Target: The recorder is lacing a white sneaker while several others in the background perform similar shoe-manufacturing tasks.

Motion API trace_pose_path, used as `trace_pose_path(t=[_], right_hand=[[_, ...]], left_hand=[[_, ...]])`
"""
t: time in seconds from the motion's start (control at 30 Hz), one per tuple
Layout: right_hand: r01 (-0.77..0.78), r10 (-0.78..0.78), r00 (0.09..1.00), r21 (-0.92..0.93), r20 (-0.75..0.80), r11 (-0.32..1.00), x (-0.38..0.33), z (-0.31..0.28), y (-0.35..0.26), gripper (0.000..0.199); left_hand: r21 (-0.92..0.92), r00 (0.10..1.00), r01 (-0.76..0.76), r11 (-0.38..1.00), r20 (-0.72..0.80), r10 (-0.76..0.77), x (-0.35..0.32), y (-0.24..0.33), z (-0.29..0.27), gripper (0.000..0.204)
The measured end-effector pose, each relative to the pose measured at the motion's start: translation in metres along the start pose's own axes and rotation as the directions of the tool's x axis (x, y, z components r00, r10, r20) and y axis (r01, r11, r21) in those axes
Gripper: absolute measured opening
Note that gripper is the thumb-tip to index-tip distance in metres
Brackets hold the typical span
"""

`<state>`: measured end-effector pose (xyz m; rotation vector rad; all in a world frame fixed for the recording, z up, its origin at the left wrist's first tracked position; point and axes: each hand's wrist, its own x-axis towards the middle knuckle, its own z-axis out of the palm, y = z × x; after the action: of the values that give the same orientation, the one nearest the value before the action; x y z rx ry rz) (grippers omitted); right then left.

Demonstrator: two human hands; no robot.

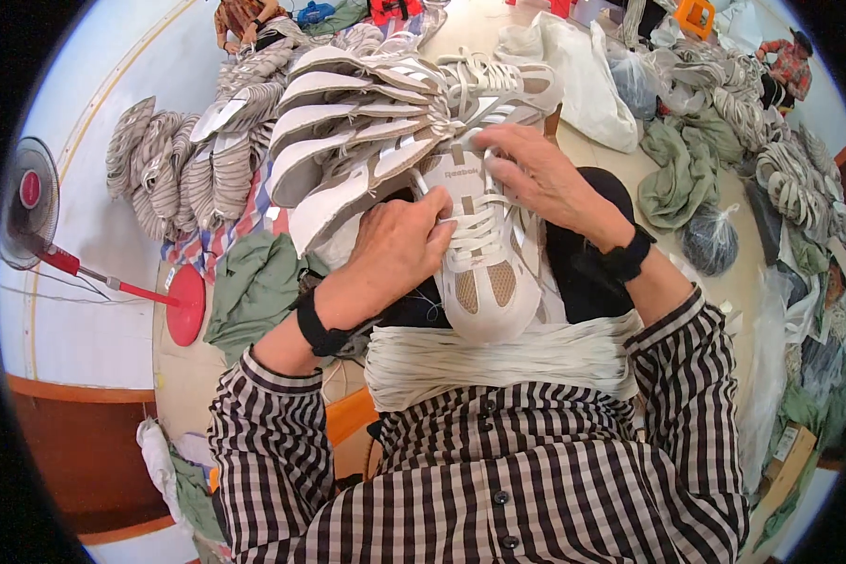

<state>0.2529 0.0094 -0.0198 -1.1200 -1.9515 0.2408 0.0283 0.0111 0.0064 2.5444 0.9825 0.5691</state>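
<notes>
A beige and white sneaker upper (491, 296) lies over my lap, toe toward me, with mesh panels on the toe. White laces (477, 230) cross its lower eyelets. My left hand (399, 246) is closed at its left eyelet edge, fingers curled; whether a lace end is pinched there is hidden. My right hand (553, 183) grips the upper's right side near the tongue, fingers bent over the edge. Just beyond my left hand, several matching uppers (348, 127) lie fanned in a stack. Another laced upper (508, 80) sits behind. A thick bundle of white laces (498, 362) rests across my waist.
Bundled uppers (164, 179) are piled at the left, with more bundles (790, 179) at the right. A red-based fan (186, 303) stands left. Green cloths (254, 296) and a white sack (587, 89) lie around. Two people (242, 21) work farther off.
</notes>
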Motion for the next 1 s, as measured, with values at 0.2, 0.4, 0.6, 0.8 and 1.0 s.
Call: trace_pose_path(t=[0.2, 0.4, 0.6, 0.8, 1.0], right_hand=[[-0.04, 0.042, 0.998, -0.056, 0.041, 0.998, -0.004, 0.007, 0.004, 0.028], [-0.054, 0.059, 0.997, -0.082, 0.058, 0.995, -0.004, 0.009, 0.0, 0.03], [-0.082, 0.088, 0.995, -0.117, 0.051, 0.99, -0.004, 0.012, -0.005, 0.03], [-0.138, 0.149, 0.986, -0.139, 0.07, 0.981, -0.003, 0.01, -0.012, 0.03], [-0.198, 0.207, 0.971, 0.085, -0.119, 0.976, -0.023, 0.0, -0.02, 0.024]], left_hand=[[-0.439, 0.92, 0.322, 0.839, 0.353, -0.169, 0.021, -0.005, -0.007, 0.013], [-0.516, 0.863, 0.471, 0.715, 0.436, -0.254, 0.017, -0.008, -0.009, 0.013], [0.115, 0.975, -0.22, 0.969, -0.002, 0.221, 0.007, -0.018, 0.005, 0.016], [0.121, 0.989, -0.12, 0.985, -0.076, 0.13, -0.004, -0.016, 0.004, 0.014], [-0.312, 0.976, 0.186, 0.932, -0.053, -0.212, -0.019, -0.024, 0.003, 0.017]])
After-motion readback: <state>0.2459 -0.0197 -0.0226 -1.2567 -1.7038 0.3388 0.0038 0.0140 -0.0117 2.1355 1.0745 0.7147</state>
